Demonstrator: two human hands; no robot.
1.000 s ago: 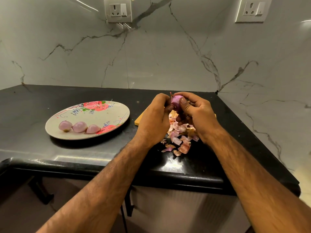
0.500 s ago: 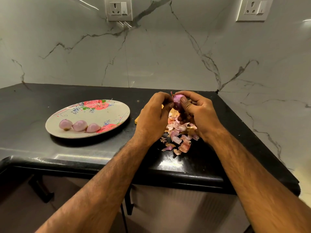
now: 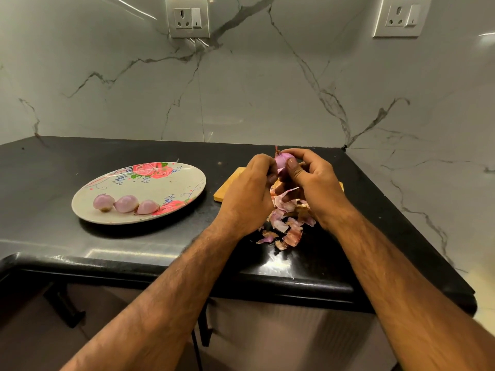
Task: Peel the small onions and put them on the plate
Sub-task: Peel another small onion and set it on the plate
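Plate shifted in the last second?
No. The plate sits where it was, judged against the socket and the board.

Light dim, greenish-warm, from overhead. Glare patch on counter (image 3: 273,266) front edge; 2 bright streaks on wall (image 3: 241,89). Soft shadow under plate (image 3: 192,180) near rim. Wide-angle bends my frame edges. Detail slightly soft.
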